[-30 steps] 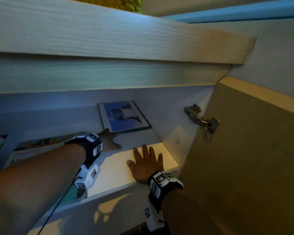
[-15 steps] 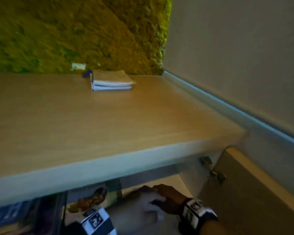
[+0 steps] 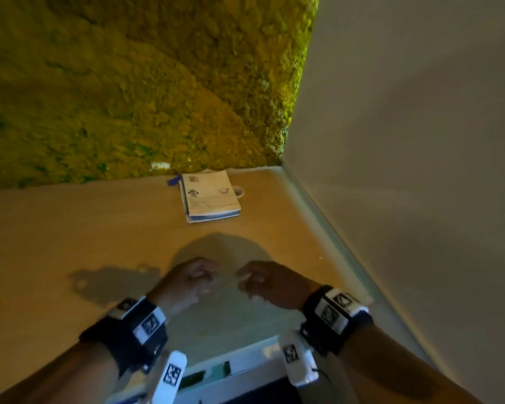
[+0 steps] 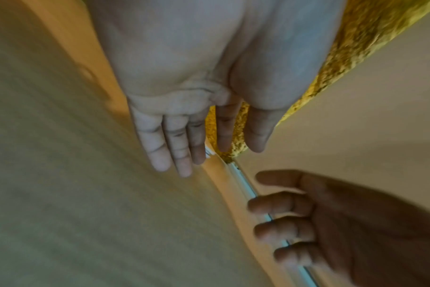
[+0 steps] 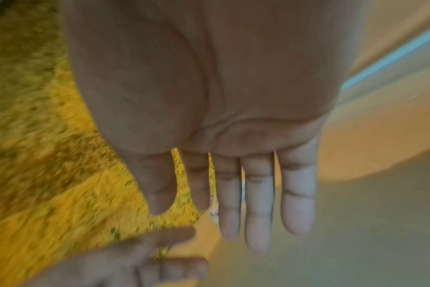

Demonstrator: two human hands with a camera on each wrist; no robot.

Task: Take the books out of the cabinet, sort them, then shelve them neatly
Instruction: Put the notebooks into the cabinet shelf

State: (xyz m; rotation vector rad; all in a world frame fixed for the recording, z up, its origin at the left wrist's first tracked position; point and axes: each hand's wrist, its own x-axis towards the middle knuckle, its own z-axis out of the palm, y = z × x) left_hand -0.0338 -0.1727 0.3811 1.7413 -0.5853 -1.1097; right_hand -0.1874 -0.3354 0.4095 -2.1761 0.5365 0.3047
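A small stack of books (image 3: 210, 196) with a pale cover lies on the wooden cabinet top (image 3: 70, 243), near the back wall. Both hands hover over the front of that top, well short of the stack. My left hand (image 3: 199, 278) and right hand (image 3: 254, 279) face each other a little apart, fingers relaxed, and hold nothing. The left wrist view shows the left hand's fingers (image 4: 177, 139) straight, with the right hand (image 4: 307, 219) beside them. In the right wrist view the right hand's fingers (image 5: 258, 194) are likewise straight and empty. A strip of the cabinet's inside (image 3: 216, 371) shows below the wrists.
A yellow-green mossy wall (image 3: 129, 83) stands behind the cabinet top and a plain pale wall (image 3: 405, 141) closes it on the right. A small white object (image 3: 239, 191) sits beside the books at the back.
Both hands have come out of the cabinet's shelf and risen over its top. The view has lifted from the shelf inside to the top and the book stack.
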